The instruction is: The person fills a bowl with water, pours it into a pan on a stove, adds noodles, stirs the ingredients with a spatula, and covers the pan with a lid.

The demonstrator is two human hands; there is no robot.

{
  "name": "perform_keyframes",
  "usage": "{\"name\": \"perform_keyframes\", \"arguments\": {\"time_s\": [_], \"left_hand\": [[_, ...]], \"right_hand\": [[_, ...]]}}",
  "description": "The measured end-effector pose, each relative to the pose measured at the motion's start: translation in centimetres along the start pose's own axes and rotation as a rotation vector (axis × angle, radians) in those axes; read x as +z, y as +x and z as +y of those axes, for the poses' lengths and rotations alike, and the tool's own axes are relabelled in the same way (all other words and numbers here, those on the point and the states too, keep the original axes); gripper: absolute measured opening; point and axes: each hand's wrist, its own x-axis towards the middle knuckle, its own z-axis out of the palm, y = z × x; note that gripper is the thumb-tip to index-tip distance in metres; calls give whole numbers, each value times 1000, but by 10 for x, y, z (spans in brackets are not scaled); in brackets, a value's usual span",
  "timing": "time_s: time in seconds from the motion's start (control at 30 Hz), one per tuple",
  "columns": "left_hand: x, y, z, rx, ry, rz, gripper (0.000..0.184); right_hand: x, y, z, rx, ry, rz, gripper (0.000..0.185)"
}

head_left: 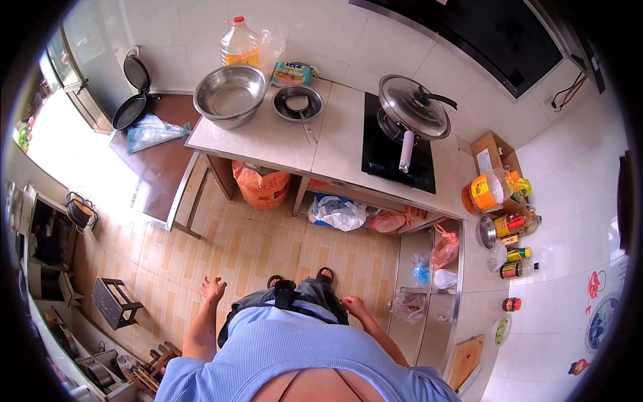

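My left hand (213, 288) hangs out to the side above the tiled floor, its fingers loosely apart and nothing in them. Beside my right thigh is my right hand (353, 305), with its fingers slightly bent and no object visible in it. Neither hand touches the counter. In front of me, a lidded pan (415, 110) with a pale handle stands on the black induction hob (375, 151). To its left, a small metal bowl (280, 107) contains a spatula (303, 120). A large steel basin (231, 97) sits near the counter's left end.
An oil jug (239, 47) stands behind the basin. Bottles (519, 254) and a cutting board (467, 360) line the right counter. A brown table (157, 181) and a low stool (115, 303) are on the left. An orange-bagged bucket (261, 187) is under the counter.
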Motion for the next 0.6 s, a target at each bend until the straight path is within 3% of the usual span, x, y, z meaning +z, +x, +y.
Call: {"name": "perform_keyframes", "arguments": {"time_s": [0.37,0.53,0.6], "left_hand": [[1,-1,-1,2,-16,-11,47],[7,6,-7,1,-6,-7,67],[16,20,-17,-20,-20,-36,87]], "right_hand": [[2,-1,3,-41,-34,12,29],[2,-4,2,-41,-33,16,29],[2,-5,2,-49,-35,9,29]]}}
